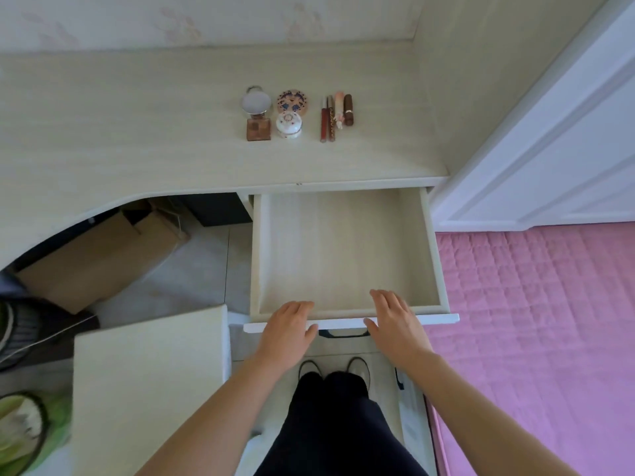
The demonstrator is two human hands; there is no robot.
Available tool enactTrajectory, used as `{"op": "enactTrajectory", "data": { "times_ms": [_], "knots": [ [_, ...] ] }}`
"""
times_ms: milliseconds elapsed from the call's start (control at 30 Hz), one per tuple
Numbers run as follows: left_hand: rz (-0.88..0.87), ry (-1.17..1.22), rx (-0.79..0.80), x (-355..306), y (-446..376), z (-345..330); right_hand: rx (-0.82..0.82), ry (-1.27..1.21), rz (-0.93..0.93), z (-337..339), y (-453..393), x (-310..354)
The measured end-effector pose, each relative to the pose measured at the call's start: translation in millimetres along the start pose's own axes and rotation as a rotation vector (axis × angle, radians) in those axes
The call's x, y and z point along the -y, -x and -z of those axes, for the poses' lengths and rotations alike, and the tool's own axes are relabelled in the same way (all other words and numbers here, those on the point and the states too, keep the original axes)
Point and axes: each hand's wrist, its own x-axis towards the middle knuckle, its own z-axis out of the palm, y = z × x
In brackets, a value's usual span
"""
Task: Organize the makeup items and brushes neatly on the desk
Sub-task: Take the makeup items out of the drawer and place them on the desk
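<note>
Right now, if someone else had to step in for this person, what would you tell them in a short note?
Left hand: open, flat on the drawer front, holding nothing.
Right hand: the same, on the other side of the dark handle.
Drawer: pulled out, nothing in it.
On the desk: a mirror, a bottle, a patterned compact, a white jar and four lip tubes side by side.
Done: the items look sorted. No brushes in view.
Left: probably push the drawer shut.

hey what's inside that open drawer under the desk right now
Nothing shows inside the drawer: only its bare wooden bottom. The left hand and right hand rest on its front edge, covering a small strip there.
</note>
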Motion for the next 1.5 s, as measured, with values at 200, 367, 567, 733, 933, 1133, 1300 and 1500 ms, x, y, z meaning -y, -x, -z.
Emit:
{"op": "enactTrajectory", "data": {
  "times_ms": [200,367,567,733,933,1133,1300,1500],
  "knots": [
    [0.063,-0.114,0.007,0,0,-27,0.166,0.181,0.009,-25,4,-24],
    [0.058,-0.230,0.042,-3,-12,-39,0.162,0.264,0.049,-31,-5,-39],
    [0.039,-0.294,0.067,2,-28,-46,0.180,0.278,0.104,-31,-17,-49],
    [-0.001,-0.333,0.055,6,-28,-53,0.184,0.284,0.098,-30,-18,-49],
    [-0.027,-0.354,0.066,11,-27,-54,0.164,0.272,0.110,-31,-24,-48],
    [-0.063,-0.357,0.069,17,-30,-47,0.148,0.288,0.133,-29,-24,-47],
    [-0.085,-0.367,0.076,20,-40,-36,0.139,0.280,0.124,-22,-30,-44],
    [-0.087,-0.383,0.074,20,-57,-23,0.124,0.304,0.119,-11,-47,-42]
  ]
}}
